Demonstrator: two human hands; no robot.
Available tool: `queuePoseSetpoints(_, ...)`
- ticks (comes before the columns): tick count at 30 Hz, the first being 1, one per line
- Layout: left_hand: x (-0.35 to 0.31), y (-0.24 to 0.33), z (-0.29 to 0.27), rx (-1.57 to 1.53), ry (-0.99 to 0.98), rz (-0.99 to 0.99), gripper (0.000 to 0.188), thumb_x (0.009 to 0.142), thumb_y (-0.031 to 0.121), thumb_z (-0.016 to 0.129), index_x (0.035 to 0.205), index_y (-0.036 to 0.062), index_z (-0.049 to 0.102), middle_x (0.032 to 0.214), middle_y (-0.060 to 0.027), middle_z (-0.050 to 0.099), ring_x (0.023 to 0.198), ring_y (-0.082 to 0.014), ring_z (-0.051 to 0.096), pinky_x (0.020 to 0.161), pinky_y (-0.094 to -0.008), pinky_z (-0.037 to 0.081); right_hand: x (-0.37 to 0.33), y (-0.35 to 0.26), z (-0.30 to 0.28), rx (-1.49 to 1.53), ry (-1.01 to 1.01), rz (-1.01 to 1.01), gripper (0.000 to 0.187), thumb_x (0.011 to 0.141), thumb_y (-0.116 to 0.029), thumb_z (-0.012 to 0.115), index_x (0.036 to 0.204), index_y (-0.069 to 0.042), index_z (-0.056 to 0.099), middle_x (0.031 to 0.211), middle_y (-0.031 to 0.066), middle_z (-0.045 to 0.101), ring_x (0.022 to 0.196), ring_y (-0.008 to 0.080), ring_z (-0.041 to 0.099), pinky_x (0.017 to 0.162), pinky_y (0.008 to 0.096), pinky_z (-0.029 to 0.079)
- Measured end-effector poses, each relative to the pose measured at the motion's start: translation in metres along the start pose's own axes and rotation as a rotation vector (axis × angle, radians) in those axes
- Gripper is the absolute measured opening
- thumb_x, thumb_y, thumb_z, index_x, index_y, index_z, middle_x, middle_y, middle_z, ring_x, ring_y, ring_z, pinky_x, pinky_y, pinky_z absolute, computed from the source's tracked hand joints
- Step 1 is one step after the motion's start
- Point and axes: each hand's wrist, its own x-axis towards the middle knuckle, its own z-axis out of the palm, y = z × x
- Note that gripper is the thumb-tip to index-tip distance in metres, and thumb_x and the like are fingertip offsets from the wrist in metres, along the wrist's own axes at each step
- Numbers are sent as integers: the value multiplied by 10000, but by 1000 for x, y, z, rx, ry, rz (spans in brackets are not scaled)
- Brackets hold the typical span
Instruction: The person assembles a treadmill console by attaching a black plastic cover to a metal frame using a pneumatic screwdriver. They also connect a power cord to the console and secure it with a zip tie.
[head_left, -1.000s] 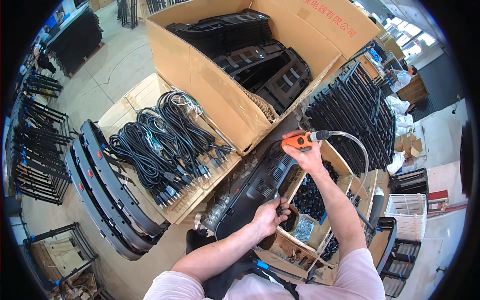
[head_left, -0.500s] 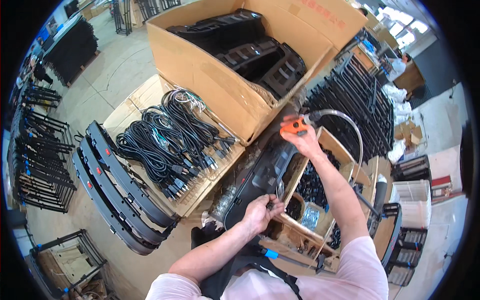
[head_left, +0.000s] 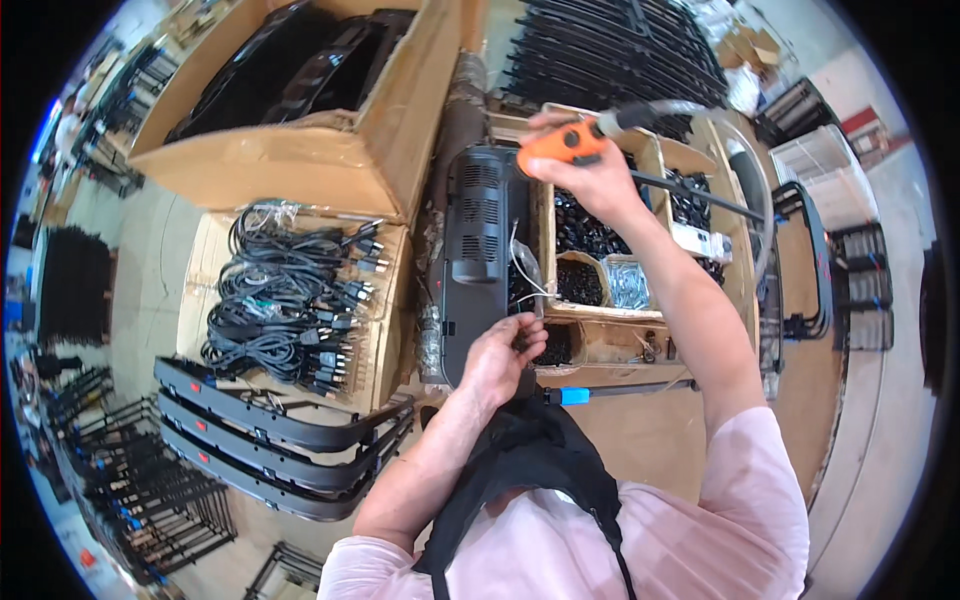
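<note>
My right hand (head_left: 592,182) is wrapped round an orange power screwdriver (head_left: 562,148), which a clear hose (head_left: 768,215) joins at its grey end. It is above the far end of a long black plastic housing (head_left: 462,325) with vent slots, which lies lengthwise in front of me. My left hand (head_left: 495,358) is by the housing's near right edge, fingers curled and thumb pressed in; what they hold, if anything, is too small to make out. White wires (head_left: 528,296) and a clear plastic bag (head_left: 524,258) lie just beyond its fingertips.
A wooden divided box (head_left: 600,312) of small black parts and bagged screws (head_left: 628,284) stands right of the housing. To the left are bundled black power cords (head_left: 275,290) on cardboard, curved black frames (head_left: 260,455) and a large carton (head_left: 270,165) of black panels.
My view has turned, so the housing now runs nearly straight away from me. My right hand still grips the screwdriver; my left hand stays by the housing's near end.
</note>
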Motion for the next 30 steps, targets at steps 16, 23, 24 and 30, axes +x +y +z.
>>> queuePoseSetpoints(16, 158, -140, 8, 1285, 163, -315, 466, 1074, 224, 572, 1442, -61, 546, 1514, -248, 560, 1246, -334, 651, 1016, -420, 569, -227, -20, -173, 12, 436, 187, 578, 856, -84, 850, 1373, 0, 607, 1265, 141, 742, 1174, 211, 697, 1060, 381, 551)
queuePoseSetpoints(23, 142, -82, 106, 1516, -150, -164, 355, 1073, 327, 576, 1056, 10, 734, 950, -122, 790, 846, -299, 755, 804, -460, 585, -254, 45, -236, 28, 484, 245, 562, 851, -64, 837, 1358, 7, 605, 1243, 143, 736, 1182, 218, 690, 1071, 385, 540)
queuePoseSetpoints(24, 159, -76, 116, 1584, -84, 47, 338, 1064, 332, 593, 1049, 26, 736, 951, -141, 790, 859, -326, 758, 815, -474, 585, -256, 57, -244, 47, 505, 244, 572, 852, -75, 843, 1362, 8, 596, 1244, 146, 733, 1182, 223, 688, 1074, 391, 536)
queuePoseSetpoints(30, 307, -48, 107, 2015, 345, 522, 303, 1004, 309, 689, 1245, 125, 697, 1161, -199, 708, 1087, -442, 707, 957, -525, 570, -243, 104, -264, 167, 461, 309, 566, 880, -42, 824, 1385, -1, 571, 1283, 144, 715, 1200, 214, 679, 1078, 379, 536)
